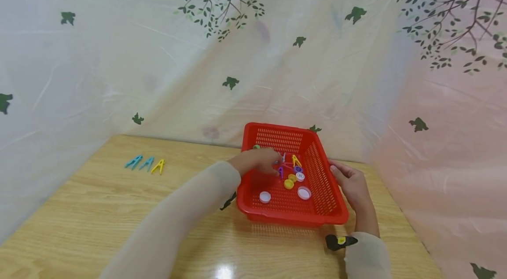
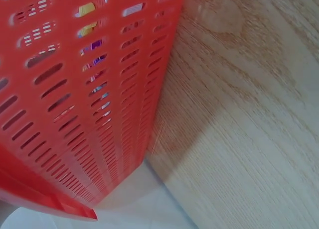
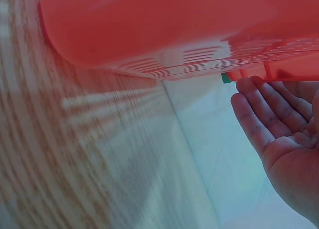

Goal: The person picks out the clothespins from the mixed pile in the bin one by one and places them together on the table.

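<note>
A red plastic basket [image 1: 293, 217] with slotted walls stands on the wooden table. Reaching over its left side, my left hand [image 1: 263, 160] has its fingers down among small clothespins and bottle caps; I cannot tell whether it pinches one. Close to those fingers lie a purple clothespin [image 1: 281, 172] and a yellow clothespin [image 1: 296, 161]. My right hand [image 1: 352, 184] holds the basket's right rim, its fingers [image 3: 271, 109] reaching beneath the edge. Nearer the front of the basket are a white cap [image 1: 265, 197], another white cap [image 1: 304, 193] and a yellow cap [image 1: 289, 184].
On the left part of the table [image 1: 119, 208] lie a dark blue clothespin [image 1: 134, 162], a lighter blue clothespin [image 1: 147, 163] and a yellow clothespin [image 1: 158, 166] in a row. A pale leaf-patterned sheet [image 1: 182, 85] hangs behind the table and along its sides.
</note>
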`<state>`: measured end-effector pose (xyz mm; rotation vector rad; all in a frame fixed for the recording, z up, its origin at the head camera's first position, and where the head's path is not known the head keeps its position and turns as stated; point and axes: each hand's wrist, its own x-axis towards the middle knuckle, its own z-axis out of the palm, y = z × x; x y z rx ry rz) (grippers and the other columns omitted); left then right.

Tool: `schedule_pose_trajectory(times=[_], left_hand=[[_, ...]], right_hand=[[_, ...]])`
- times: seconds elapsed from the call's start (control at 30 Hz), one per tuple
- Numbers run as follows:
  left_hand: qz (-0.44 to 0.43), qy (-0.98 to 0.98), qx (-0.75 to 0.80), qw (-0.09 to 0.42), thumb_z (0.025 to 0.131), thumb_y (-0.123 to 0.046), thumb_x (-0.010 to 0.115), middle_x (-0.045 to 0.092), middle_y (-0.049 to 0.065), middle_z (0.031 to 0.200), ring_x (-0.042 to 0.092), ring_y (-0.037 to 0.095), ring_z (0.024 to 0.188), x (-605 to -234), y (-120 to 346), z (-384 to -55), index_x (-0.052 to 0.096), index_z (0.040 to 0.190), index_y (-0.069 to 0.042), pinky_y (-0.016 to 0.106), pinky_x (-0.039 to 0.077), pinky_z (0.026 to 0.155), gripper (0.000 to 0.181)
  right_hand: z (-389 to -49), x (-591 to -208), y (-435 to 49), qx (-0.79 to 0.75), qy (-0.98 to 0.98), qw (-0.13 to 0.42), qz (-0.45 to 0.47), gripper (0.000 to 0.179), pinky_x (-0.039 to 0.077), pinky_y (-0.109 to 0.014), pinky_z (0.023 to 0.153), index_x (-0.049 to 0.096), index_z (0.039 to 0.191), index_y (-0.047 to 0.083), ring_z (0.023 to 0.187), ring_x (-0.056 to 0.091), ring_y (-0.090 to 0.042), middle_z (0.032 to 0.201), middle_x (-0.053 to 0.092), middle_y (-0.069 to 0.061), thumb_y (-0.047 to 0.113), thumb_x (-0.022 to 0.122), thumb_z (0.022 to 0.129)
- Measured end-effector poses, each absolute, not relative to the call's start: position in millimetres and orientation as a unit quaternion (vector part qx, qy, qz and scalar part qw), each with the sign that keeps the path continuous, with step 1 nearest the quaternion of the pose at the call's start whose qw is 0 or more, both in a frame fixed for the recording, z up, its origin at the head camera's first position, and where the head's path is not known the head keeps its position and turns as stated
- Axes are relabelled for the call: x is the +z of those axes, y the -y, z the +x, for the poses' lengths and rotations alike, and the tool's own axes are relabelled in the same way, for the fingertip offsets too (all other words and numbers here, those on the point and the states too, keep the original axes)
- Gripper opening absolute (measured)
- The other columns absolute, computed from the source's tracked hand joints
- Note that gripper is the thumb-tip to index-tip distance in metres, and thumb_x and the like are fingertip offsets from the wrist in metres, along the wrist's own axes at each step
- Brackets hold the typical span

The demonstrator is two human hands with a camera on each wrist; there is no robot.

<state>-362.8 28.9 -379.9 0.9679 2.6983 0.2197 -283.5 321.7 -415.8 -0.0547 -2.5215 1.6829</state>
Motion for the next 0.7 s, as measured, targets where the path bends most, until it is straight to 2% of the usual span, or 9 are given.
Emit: schedule_pose_trajectory(times=[0.13, 0.33, 0.47, 0.7], left_hand=[[0.335, -0.927, 0.077, 0.149, 0.093, -0.034, 0.076, 0.063, -0.001, 0.135, 0.058, 0.019, 0.126, -381, -29, -360, 0.06, 0.144, -0.022, 0.044, 0.048, 0.107, 0.054], [0.363, -0.914, 0.059, 0.169, 0.095, -0.032, 0.074, 0.066, 0.0, 0.127, 0.062, 0.018, 0.117, -385, -31, -359, 0.06, 0.143, -0.023, 0.044, 0.05, 0.104, 0.05], [0.362, -0.912, 0.061, 0.185, 0.094, -0.03, 0.076, 0.064, -0.002, 0.129, 0.06, 0.018, 0.121, -389, -30, -358, 0.06, 0.143, -0.027, 0.046, 0.048, 0.107, 0.052], [0.349, -0.916, 0.052, 0.192, 0.086, -0.027, 0.084, 0.06, -0.006, 0.133, 0.057, 0.017, 0.118, -392, -27, -356, 0.059, 0.143, -0.036, 0.047, 0.051, 0.103, 0.063]], right_hand=[[-284, -417, -321, 0.557, 0.828, 0.055, -0.017, 0.054, 0.056, -0.022, 0.086, 0.057, 0.147, 0.011, 0.106, 0.066, -0.006, 0.143, 0.059, -0.017, 0.043, 0.058, 0.103], [-284, -419, -321, 0.56, 0.826, 0.057, -0.015, 0.055, 0.057, -0.024, 0.086, 0.057, 0.146, 0.01, 0.105, 0.066, -0.006, 0.142, 0.06, -0.017, 0.044, 0.058, 0.103], [-283, -419, -322, 0.559, 0.827, 0.057, -0.019, 0.055, 0.056, -0.022, 0.085, 0.057, 0.146, 0.01, 0.105, 0.066, -0.005, 0.142, 0.061, -0.016, 0.044, 0.059, 0.103], [-283, -415, -320, 0.556, 0.829, 0.056, -0.02, 0.055, 0.055, -0.021, 0.086, 0.057, 0.147, 0.01, 0.106, 0.065, -0.005, 0.143, 0.06, -0.016, 0.044, 0.058, 0.103]])
